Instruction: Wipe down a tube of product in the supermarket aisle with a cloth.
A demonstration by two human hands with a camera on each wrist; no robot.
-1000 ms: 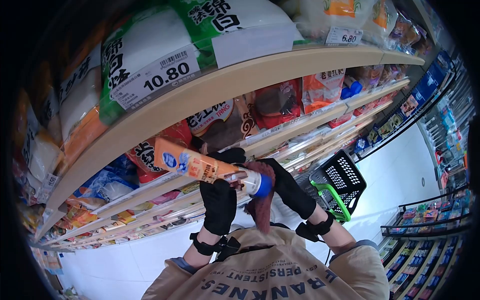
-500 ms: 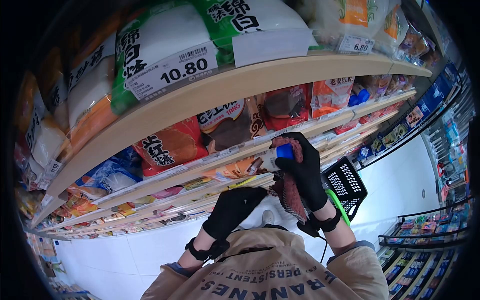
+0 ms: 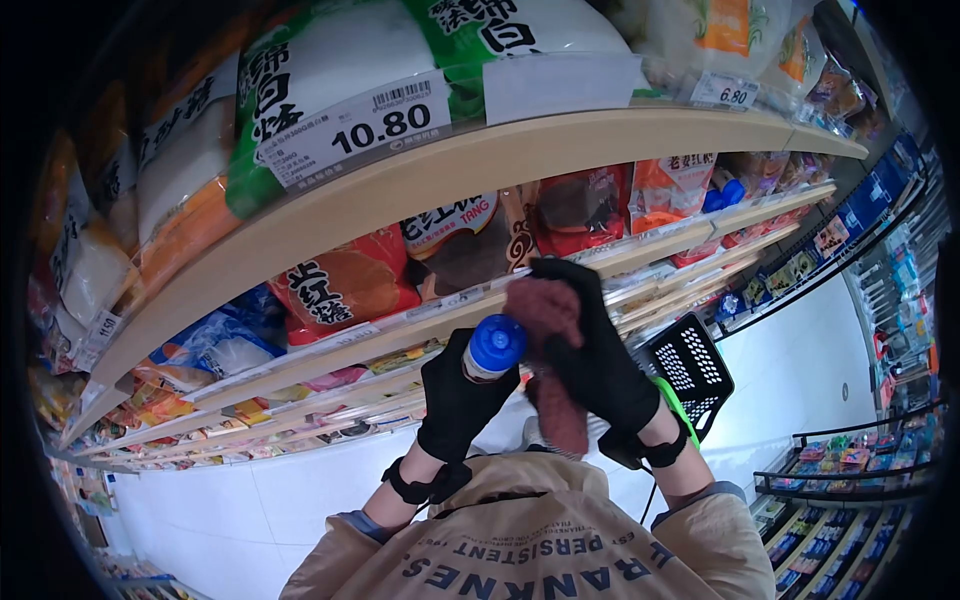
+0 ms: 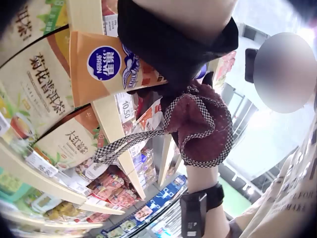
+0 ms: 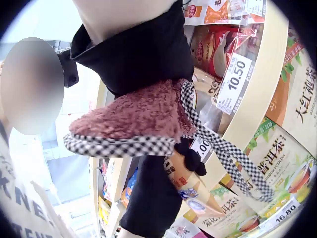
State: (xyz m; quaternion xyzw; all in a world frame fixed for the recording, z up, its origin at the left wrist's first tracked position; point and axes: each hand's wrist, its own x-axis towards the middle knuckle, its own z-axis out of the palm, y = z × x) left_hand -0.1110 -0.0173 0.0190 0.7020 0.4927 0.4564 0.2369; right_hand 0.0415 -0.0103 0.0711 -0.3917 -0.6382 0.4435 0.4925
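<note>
My gloved left hand (image 3: 465,390) grips an orange Nestlé squeeze tube (image 4: 106,62). In the head view its blue cap (image 3: 497,343) faces up toward the camera, and most of the body is hidden by the hand. The gloved right hand (image 3: 605,360) holds a fuzzy dusty-red cloth (image 3: 545,310) close beside the cap. A black-and-white checked trim (image 5: 119,146) edges the cloth, and a checked strap (image 4: 131,144) hangs from it. In the right wrist view, the tube's printed end (image 5: 195,193) points toward the shelf.
Shelves (image 3: 480,165) curve across in front, stocked with bags of sugar (image 3: 345,285) and price tags (image 3: 365,125). A black basket with a green handle (image 3: 690,365) stands on the floor at right. More racks (image 3: 850,500) line the far right.
The tube lay crosswise between both hands, then stayed in the right hand with the cloth while the left hand was apart. Now the left hand grips it, cap turned up, and the cloth is beside it.
</note>
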